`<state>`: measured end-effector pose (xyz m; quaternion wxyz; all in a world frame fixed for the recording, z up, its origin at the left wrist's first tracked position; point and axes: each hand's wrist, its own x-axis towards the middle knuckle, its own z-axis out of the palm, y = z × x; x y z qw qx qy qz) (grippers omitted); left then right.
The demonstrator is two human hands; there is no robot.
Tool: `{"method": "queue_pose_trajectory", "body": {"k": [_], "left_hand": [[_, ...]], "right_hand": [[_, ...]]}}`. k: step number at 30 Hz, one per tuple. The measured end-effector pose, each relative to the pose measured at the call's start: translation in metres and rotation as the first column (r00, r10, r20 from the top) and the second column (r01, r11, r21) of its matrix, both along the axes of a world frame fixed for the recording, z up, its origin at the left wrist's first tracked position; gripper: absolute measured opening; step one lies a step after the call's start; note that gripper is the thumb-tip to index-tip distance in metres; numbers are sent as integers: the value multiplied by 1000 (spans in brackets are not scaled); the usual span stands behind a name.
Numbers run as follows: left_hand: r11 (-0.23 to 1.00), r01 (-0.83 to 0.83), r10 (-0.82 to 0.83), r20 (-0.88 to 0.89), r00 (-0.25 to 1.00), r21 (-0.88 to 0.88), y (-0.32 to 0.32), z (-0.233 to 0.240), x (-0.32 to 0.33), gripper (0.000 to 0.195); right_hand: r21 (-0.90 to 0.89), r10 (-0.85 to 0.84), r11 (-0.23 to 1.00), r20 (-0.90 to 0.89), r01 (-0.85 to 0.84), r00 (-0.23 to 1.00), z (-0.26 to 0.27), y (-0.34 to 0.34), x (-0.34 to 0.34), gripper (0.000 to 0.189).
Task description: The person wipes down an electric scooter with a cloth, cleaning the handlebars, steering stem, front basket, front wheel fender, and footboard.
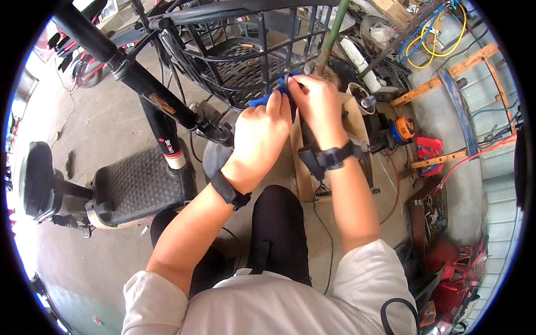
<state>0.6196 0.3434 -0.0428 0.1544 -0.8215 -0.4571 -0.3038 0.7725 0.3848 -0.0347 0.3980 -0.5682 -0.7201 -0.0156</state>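
Both my hands are close together at the lower right corner of a black plastic basket (247, 58), which is mounted on the front of an electric scooter. My left hand (264, 130) has its fingers closed on a blue cloth (260, 101) laid against the basket's bars. Just right of it, my right hand (318, 100) pinches at the bars, where more blue shows by its fingertips. What lies between those fingertips is too small and partly hidden to make out. Black straps circle both wrists.
The scooter's black steering column (159, 100) and ridged footboard (138, 176) stand to the left. A wooden box (305, 184) sits under my right wrist. Further right are a white bucket (354, 90), an orange and blue device (403, 129) and a wooden frame (439, 81). Cables cross the floor.
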Motion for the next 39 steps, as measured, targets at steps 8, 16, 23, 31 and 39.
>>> {"method": "queue_pose_trajectory", "body": {"k": [8, 16, 23, 31, 39], "left_hand": [[996, 88, -90, 98, 991, 22, -6, -5, -12, 38], [995, 96, -96, 120, 988, 14, -5, -8, -5, 39], [998, 33, -30, 54, 998, -49, -3, 0, -1, 39], [991, 31, -39, 56, 998, 131, -2, 0, -1, 16], [993, 23, -32, 71, 997, 114, -1, -2, 2, 14]], "right_hand": [[-194, 88, 944, -633, -267, 770, 29, -12, 9, 18], [359, 157, 933, -331, -29, 931, 19, -14, -15, 10], [206, 116, 974, -105, -92, 988, 28, 6, 2, 14], [228, 174, 962, -93, -149, 980, 29, 1, 0, 8], [143, 212, 974, -296, -176, 931, 26, 1, -3, 9]]}}
